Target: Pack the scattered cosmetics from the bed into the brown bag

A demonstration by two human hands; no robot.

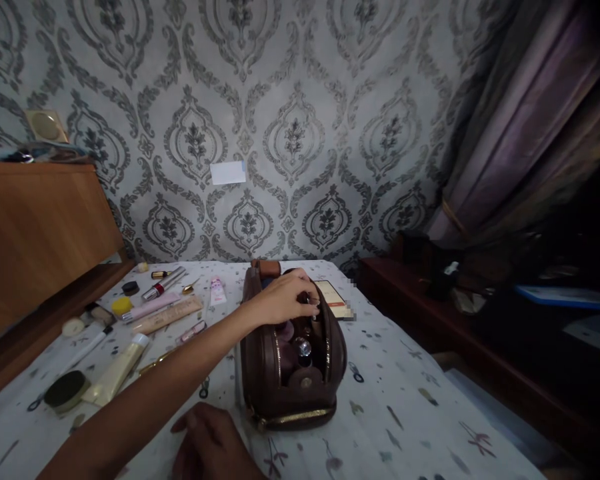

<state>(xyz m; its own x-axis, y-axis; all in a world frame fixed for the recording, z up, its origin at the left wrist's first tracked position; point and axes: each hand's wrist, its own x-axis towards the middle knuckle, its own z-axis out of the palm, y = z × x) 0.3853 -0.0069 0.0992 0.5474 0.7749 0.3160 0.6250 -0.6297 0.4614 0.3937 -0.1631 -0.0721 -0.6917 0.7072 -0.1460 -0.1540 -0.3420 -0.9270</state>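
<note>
A brown zip bag (260, 373) stands on the patterned sheet with its top unzipped. My left hand (287, 298) reaches across from the left and is over the bag's opening, its thumb and fingers curled together. Whatever lies between those fingertips is too small and dark to make out. Inside the bag, a bottle with a shiny silver cap (303, 350) shows near the front of the opening, among other dark items. My right hand (207, 440) rests low in front of the bag, fingers loosely curled, with nothing visible in it.
Left of the bag lie a cream tube (120, 367), a dark-lidded round jar (66, 390), a beige tube (167, 315), a small pink-and-white tube (217, 291) and several other cosmetics. A phone-like lit screen (333, 298) lies behind the bag. A wooden cabinet (40, 233) borders the left.
</note>
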